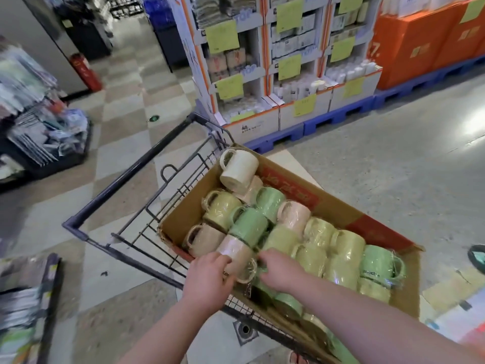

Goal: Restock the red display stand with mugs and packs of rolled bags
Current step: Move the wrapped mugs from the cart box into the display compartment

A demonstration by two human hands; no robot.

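A wire cart (131, 170) stands on a checkered floor (123, 106), a drain (245, 329) by its near end. Beyond, cardboard displays (288, 82) with yellow tags (222, 36) sit on blue pallets (338, 118), beside orange boxes (420, 48). A red extinguisher (85, 72) stands far left.
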